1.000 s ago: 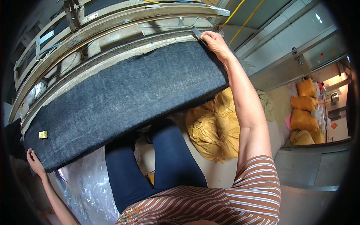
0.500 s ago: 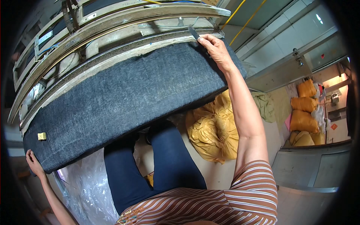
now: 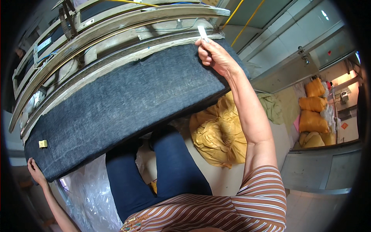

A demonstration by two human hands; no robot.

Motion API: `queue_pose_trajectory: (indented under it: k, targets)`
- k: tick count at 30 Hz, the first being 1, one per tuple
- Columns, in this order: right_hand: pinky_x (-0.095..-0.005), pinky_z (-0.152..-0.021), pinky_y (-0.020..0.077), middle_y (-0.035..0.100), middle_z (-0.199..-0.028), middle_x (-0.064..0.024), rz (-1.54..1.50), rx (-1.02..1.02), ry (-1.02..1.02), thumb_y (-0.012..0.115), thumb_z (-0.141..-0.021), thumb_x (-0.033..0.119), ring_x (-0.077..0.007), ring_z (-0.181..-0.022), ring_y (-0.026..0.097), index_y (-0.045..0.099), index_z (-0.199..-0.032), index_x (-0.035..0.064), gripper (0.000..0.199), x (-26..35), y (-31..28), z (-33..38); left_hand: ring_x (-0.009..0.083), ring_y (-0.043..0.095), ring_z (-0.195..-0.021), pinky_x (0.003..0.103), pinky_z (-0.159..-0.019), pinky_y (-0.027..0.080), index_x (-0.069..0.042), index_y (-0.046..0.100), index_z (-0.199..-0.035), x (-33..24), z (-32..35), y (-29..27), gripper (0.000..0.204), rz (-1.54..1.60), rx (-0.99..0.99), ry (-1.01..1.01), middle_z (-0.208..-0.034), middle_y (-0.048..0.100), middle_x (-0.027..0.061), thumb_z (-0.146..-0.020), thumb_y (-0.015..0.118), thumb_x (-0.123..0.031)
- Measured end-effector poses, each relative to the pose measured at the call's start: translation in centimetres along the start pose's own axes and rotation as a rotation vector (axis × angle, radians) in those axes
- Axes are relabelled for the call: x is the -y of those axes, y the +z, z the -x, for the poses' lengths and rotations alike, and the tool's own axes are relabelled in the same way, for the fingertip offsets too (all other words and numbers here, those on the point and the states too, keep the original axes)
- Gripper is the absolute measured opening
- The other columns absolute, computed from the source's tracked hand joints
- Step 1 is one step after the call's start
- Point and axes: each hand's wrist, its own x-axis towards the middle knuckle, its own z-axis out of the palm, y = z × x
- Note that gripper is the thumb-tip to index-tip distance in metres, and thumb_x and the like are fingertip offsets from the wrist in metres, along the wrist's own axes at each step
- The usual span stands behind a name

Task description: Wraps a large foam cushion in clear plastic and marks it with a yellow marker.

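My right hand (image 3: 213, 55) is closed in a pinch round a narrow, flat, blade-like strip (image 3: 202, 33), which catches the light and looks bright white. That hand is over the far right end of a long padded bench top (image 3: 119, 102) covered in dark blue-grey felted cloth. At the bench top's near left corner, my left hand (image 3: 36, 171) rests against the edge, fingers loosely extended and holding nothing. A small yellow block (image 3: 43, 144) sits on the cloth just beyond it.
Behind the padded top runs a long curved machine frame with wooden and metal rails (image 3: 116, 25). Yellow cloth bundles (image 3: 218, 135) lie below on the right, clear plastic sheeting (image 3: 91, 189) on the left. Stuffed orange sacks (image 3: 313, 103) are piled far right.
My right hand has shifted slightly left and turned, tilting the strip from dark to bright and more upright. My left hand stays at the corner.
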Motion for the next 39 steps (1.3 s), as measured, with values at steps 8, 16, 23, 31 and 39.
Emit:
queue_pose_trajectory:
  k: [8, 16, 23, 31, 39]
  targets:
    - [-0.0175, -0.049, 0.0268, 0.036, -0.069, 0.0077, -0.018, 0.069, -0.027, 0.047, -0.096, 0.042, -0.0028, -0.056, 0.028, 0.058, -0.113, 0.0019, 0.045, 0.3, -1.7, 0.5, 0.0231, 0.054, -0.11, 0.032, -0.097, 0.038, -0.003, 0.056, -0.119, 0.2, -0.1, 0.1, 0.033, -0.03, 0.012, -0.004, -0.117, 0.058, 0.0122, -0.096, 0.048, -0.026]
    - [-0.0182, -0.048, 0.0255, 0.036, -0.067, 0.0072, 0.339, -0.361, -0.187, 0.044, -0.098, 0.027, -0.003, -0.056, 0.031, 0.06, -0.099, 0.0051, 0.027, -0.7, -4.8, -2.0, 0.0231, 0.053, -0.11, 0.031, -0.097, 0.037, -0.003, 0.055, -0.12, 0.3, -0.1, 0.0, 0.034, -0.031, 0.007, 0.007, -0.118, 0.058, 0.0119, -0.097, 0.047, -0.027]
    - [-0.0241, -0.05, 0.035, 0.052, -0.07, 0.0021, 0.608, -0.739, -0.275, 0.059, -0.085, 0.027, -0.0074, -0.058, 0.045, 0.062, -0.093, 0.0043, 0.024, -1.6, -9.0, -5.9, 0.0233, 0.053, -0.111, 0.032, -0.098, 0.037, -0.003, 0.055, -0.119, 0.7, -0.2, 0.0, 0.034, -0.042, 0.018, 0.014, -0.119, 0.058, 0.0122, -0.097, 0.046, -0.027]
    - [-0.0263, -0.064, 0.0421, 0.062, -0.076, -0.0022, 0.858, -0.792, -0.296, 0.061, -0.083, 0.023, -0.0119, -0.07, 0.054, 0.066, -0.087, 0.0012, 0.023, -1.5, -10.3, -7.7, 0.0231, 0.053, -0.112, 0.032, -0.098, 0.037, -0.002, 0.055, -0.12, 1.1, -0.1, 0.1, 0.035, -0.068, 0.018, 0.027, -0.119, 0.059, 0.0122, -0.097, 0.047, -0.026]
    - [-0.0246, -0.059, 0.0373, 0.059, -0.069, 0.0006, 0.656, -0.457, -0.205, 0.062, -0.08, 0.02, -0.0079, -0.063, 0.048, 0.066, -0.08, 0.0033, 0.017, -1.0, -4.4, -7.5, 0.0222, 0.054, -0.111, 0.031, -0.097, 0.038, 0.0, 0.056, -0.118, 0.8, -0.1, 0.1, 0.035, -0.023, -0.01, 0.009, -0.118, 0.059, 0.0122, -0.096, 0.049, -0.027]
